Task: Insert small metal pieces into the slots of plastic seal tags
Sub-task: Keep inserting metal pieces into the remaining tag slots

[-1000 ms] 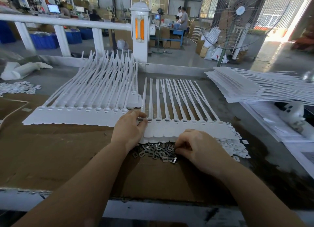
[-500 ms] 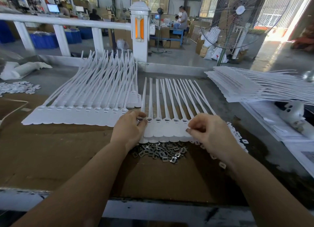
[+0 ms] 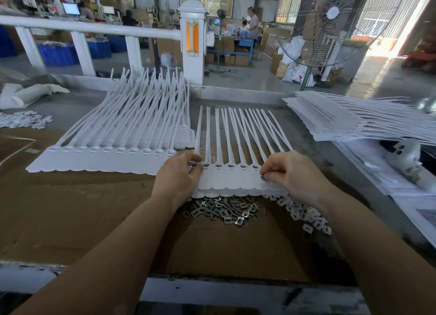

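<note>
The right hand (image 3: 293,175) pinches a metal piece (image 3: 263,177) over the tags (image 3: 233,180), beside the last filled slot. The left hand (image 3: 179,175) pinches another piece at the row's left end. If the piece tilts, it may jam or fall into the pile (image 3: 224,208) below both hands.

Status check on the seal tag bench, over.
Left hand pinching small metal piece at leftmost slot. Right hand pinching another over white plastic seal tag strip. Loose pile of metal clips below. Nothing obstructing.
</note>
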The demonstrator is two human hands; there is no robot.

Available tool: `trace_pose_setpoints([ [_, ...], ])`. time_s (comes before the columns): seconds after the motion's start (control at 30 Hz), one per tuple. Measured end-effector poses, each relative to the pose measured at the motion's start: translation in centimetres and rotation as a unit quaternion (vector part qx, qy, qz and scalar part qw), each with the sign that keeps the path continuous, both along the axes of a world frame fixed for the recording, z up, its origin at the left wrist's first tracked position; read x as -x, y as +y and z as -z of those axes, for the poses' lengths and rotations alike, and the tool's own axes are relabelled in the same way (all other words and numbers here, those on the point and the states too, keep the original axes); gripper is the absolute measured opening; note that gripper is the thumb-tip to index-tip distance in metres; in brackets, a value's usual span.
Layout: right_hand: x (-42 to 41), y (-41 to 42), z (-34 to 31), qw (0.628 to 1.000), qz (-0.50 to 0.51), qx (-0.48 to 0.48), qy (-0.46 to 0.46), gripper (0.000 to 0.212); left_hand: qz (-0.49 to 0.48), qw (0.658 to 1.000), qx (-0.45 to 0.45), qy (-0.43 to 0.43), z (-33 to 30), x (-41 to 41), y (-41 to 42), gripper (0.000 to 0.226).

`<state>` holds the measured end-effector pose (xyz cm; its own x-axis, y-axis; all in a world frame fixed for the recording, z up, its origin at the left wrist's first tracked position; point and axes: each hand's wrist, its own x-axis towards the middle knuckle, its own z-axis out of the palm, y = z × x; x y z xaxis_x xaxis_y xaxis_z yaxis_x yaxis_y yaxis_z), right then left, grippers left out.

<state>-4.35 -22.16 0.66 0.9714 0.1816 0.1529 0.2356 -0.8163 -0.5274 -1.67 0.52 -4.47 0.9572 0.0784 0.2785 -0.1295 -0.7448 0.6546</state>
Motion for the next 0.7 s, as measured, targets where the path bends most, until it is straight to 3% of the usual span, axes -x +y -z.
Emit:
trace_pose_setpoints([
  [0.13,0.0,0.0,-0.3,0.999,-0.014,0.035,-0.002,0.017,0.001,1.0,0.002,-0.005,0.0,0.0,0.0,0.025],
  [0.27,-0.3,-0.3,-0.6,1.0,-0.025,-0.016,0.006,0.016,-0.001,1.0,0.001,-0.005,0.1,-0.1,-0.1,0.025],
  [0.43,-1.3,-1.0,-0.7,0.996,0.049,-0.062,-0.034,0.007,0.005,1.0,0.0,-0.009,0.2,-0.3,0.1,0.024],
  [0.7,-3.3,-1.2,0.0,0.996,0.079,0.025,-0.032,0.011,0.002,1.0,-0.001,-0.01,0.4,-0.4,0.2,0.024],
])
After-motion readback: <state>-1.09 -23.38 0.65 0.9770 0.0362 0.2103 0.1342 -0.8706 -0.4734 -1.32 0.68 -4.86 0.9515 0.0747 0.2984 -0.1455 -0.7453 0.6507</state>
